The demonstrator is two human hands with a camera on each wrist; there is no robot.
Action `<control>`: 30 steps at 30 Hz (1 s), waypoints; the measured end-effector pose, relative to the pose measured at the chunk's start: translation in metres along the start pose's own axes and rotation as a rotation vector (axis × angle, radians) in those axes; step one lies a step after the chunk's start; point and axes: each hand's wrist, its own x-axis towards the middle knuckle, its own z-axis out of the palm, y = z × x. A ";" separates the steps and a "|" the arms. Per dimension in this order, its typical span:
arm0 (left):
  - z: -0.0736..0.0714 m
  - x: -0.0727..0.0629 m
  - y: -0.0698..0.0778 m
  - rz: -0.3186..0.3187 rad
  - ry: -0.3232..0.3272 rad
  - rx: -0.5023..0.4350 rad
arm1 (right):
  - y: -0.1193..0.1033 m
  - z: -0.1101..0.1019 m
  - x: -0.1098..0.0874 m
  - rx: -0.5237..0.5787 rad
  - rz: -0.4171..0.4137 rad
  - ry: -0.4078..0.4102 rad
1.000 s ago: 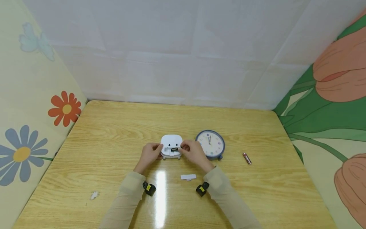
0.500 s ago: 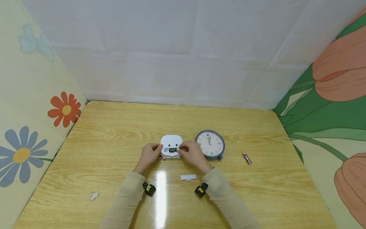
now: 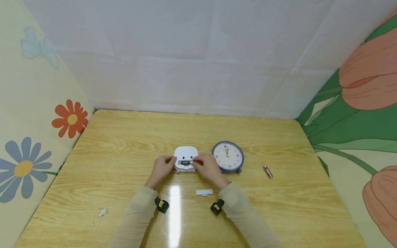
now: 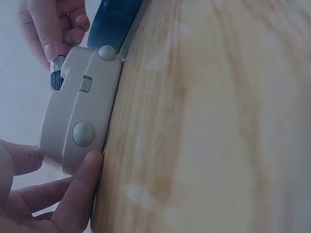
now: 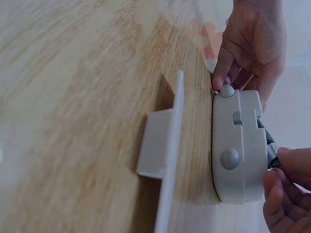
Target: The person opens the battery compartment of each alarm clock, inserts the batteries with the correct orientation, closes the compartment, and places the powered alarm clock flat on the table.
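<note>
White plastic forms the case point(image 3: 186, 152), which lies on the wood-grain bench point(image 3: 130, 137), its slot point(image 3: 180, 162) facing up near its 6 o'clock edge, where two round feet point(image 4: 83, 133) stick out. The left hand point(image 3: 161, 168) is at the case's 8 o'clock, its grip narrow and holding the case: thumb at the upper edge, a finger low on the side next to the bench. The right hand point(image 3: 212, 167) is at 4 o'clock, its grip pinched on one end of a dark battery point(image 3: 185, 162); that battery sits tilted, far end in the slot, held end raised above it. Seen from the head camera and measured from the case, a blue-rimmed clock point(image 3: 228, 156) is at 3 o'clock, partly hidden by the right hand; a red battery point(image 3: 268, 171) lies farther out, slightly past 3; a white strip point(image 3: 204, 192) with a tab is at 5 o'clock; a small white scrap point(image 3: 102, 212) lies well apart at 8 o'clock. Both sleeves point(image 3: 248, 213) are beige
</note>
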 end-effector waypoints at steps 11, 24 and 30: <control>0.001 -0.001 0.002 0.013 0.010 -0.015 | -0.001 0.000 0.000 -0.010 -0.030 0.011; 0.000 -0.001 0.004 -0.014 0.002 -0.028 | 0.001 0.002 0.002 0.001 0.002 0.004; 0.000 0.000 0.002 -0.012 0.003 -0.031 | 0.002 0.002 0.001 0.055 0.027 0.002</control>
